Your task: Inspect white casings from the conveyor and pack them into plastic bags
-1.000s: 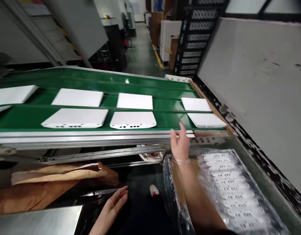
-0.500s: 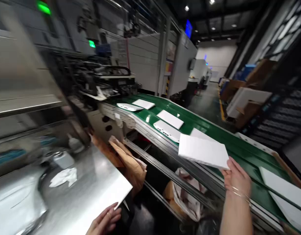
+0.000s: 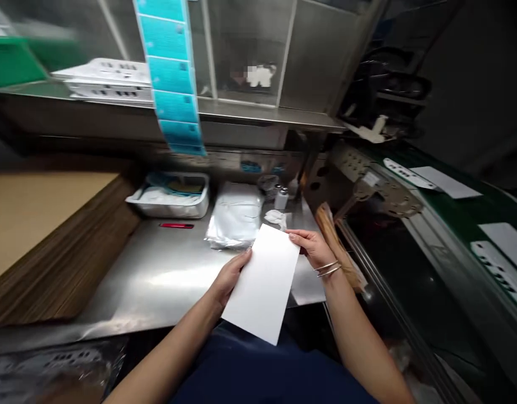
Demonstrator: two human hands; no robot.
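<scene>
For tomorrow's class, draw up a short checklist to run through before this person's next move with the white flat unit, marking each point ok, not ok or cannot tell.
1. Left hand on the white flat unit: ok, gripping its edge.
2. Right hand on the unit: ok, fingers at its upper edge.
3. Upper face of the unit: ok, no marks visible.
4. Underside of the unit: cannot tell, hidden.
5. Unit apart from the silver foil bag: cannot tell, they nearly meet in view.
6. Wrists free of jewellery: not ok, bangles on the right wrist.
</scene>
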